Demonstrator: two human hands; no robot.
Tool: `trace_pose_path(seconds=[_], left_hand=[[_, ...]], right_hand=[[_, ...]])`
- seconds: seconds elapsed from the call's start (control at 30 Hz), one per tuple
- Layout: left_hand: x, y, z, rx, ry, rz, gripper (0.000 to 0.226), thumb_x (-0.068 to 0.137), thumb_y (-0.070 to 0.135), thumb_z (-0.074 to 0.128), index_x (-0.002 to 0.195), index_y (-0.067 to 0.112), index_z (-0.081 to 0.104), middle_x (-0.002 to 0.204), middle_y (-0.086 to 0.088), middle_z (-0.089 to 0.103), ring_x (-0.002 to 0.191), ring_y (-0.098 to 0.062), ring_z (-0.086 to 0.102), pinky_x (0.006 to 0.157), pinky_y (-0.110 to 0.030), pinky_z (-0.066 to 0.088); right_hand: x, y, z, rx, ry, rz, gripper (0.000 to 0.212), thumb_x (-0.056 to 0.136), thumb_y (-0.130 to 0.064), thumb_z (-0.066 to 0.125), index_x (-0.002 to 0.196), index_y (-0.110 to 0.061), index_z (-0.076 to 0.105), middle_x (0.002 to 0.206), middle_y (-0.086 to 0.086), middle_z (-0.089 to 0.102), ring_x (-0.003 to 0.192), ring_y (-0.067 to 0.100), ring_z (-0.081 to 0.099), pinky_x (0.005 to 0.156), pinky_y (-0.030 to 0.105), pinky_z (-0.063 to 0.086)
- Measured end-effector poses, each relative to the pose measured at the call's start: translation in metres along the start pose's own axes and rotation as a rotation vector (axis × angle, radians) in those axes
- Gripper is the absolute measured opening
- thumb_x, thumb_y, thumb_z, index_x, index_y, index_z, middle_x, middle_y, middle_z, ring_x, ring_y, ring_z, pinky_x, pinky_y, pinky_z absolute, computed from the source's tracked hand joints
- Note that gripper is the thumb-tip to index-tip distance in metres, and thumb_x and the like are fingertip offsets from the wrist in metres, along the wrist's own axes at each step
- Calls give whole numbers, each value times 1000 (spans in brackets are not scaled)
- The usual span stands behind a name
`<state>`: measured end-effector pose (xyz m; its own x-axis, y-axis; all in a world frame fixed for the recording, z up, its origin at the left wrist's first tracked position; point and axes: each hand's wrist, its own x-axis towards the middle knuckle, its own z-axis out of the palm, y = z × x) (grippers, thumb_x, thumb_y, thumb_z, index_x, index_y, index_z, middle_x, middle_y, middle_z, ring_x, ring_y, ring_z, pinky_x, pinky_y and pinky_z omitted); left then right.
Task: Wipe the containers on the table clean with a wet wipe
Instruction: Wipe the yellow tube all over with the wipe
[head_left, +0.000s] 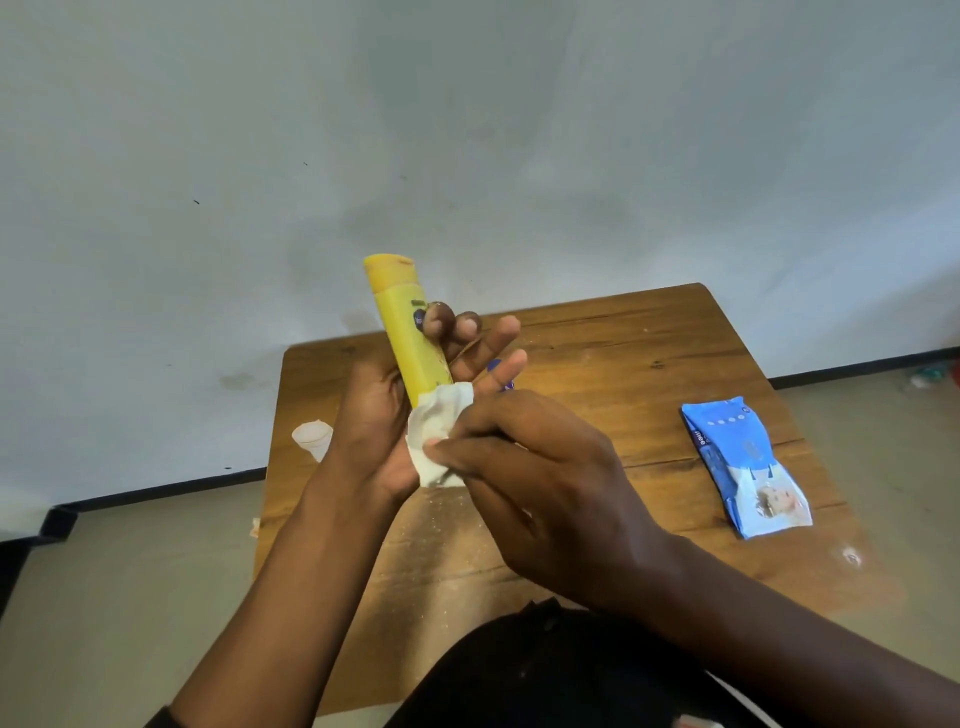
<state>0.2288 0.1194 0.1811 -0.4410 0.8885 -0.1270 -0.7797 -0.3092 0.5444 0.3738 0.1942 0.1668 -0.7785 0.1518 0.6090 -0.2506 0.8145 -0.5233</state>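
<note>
Yellow plastic bottle (402, 322) held up above the wooden table (597, 358), tilted a little to the left with its darker yellow cap end far and high. Gripped low on its body by the left hand (384, 415), palm turned inward, two fingertips (441, 317) curled over the label side while the other fingers stretch out loosely to the right. White wet wipe (436, 436) bunched against the bottle's near end, pinched between thumb and fingers of the right hand (540, 483), which reaches in from the right and covers the bottle's bottom. Something small and dark blue (501, 374) peeking out just behind the left hand's fingers, too hidden to tell what. Blue pack of wipes (745, 465) lying flat on the right part of the table, well apart from both hands. Small translucent white cup-like thing (312, 439) at the table's left edge, beside the left wrist; cannot tell whether on the table or beyond it. Pale wall (467, 130) behind, grey floor (130, 571) on the left
</note>
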Motion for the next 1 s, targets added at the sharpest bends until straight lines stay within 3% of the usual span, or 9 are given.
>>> trace_pose_path(seconds=[0.17, 0.3, 0.33, 0.4, 0.5, 0.57, 0.83, 0.93, 1.0], left_hand=[[5, 7, -10, -181, 74, 10, 7, 89, 6, 54, 86, 12, 58, 80, -4, 66, 101, -26, 74, 103, -47, 55], [2, 14, -10, -286, 143, -16, 22, 80, -10, 68, 94, 7, 63, 84, -5, 71, 97, -26, 76, 100, -46, 57], [1, 13, -9, -293, 187, -32, 15, 89, -8, 60, 96, 4, 66, 88, -5, 73, 97, -26, 76, 97, -45, 58], [3, 10, -9, -295, 268, -54, 31, 109, 10, 41, 104, 1, 71, 100, -7, 76, 101, -24, 76, 91, -43, 61], [2, 7, 1, -238, 293, -36, 43, 111, 31, 43, 131, 0, 65, 127, -11, 71, 118, -26, 70, 95, -43, 59], [1, 8, 8, -222, 277, -21, 45, 109, 28, 48, 144, 2, 54, 131, -13, 67, 122, -27, 67, 97, -44, 58], [-3, 3, 33, -235, 264, -43, 34, 109, 2, 37, 135, -6, 56, 125, -25, 68, 96, -35, 75, 72, -40, 65], [-6, 5, 34, -289, 263, -44, 37, 109, 2, 36, 140, -5, 53, 134, -20, 65, 119, -36, 67, 87, -45, 61], [-8, 7, 34, -318, 271, -65, 32, 109, 2, 36, 131, -4, 58, 128, -16, 69, 122, -36, 66, 94, -44, 55]], right_hand=[[-4, 17, -14, -48, -224, -95, 19, 88, -3, 74, 106, -9, 79, 103, 6, 69, 90, 15, 62, 74, 31, 52], [-2, 22, -25, 9, 71, 4, 15, 89, -4, 73, 102, -6, 80, 99, 6, 73, 86, 16, 67, 70, 30, 55], [3, 20, -28, 16, 177, 60, 14, 90, -3, 74, 103, -6, 80, 98, 5, 74, 85, 14, 68, 70, 29, 55], [13, 18, -31, 82, 336, 202, 15, 93, -1, 74, 107, -5, 79, 98, 3, 75, 87, 11, 69, 70, 26, 56], [25, 15, -30, 248, 424, 369, 17, 97, -3, 73, 113, -9, 76, 103, -1, 73, 93, 16, 72, 74, 27, 59], [27, 16, -27, 263, 442, 395, 18, 98, -5, 73, 115, -10, 75, 105, -2, 72, 96, 17, 72, 76, 30, 61], [31, 15, -2, -98, 469, 108, 17, 90, 3, 76, 107, 1, 79, 101, 15, 71, 92, 25, 69, 76, 36, 55], [25, 13, 3, -132, 415, 81, 16, 89, 2, 77, 105, 0, 80, 100, 16, 71, 92, 27, 68, 78, 34, 54], [19, 11, 5, -137, 333, 82, 15, 89, -1, 77, 105, -1, 80, 102, 15, 72, 93, 26, 67, 78, 32, 54]])
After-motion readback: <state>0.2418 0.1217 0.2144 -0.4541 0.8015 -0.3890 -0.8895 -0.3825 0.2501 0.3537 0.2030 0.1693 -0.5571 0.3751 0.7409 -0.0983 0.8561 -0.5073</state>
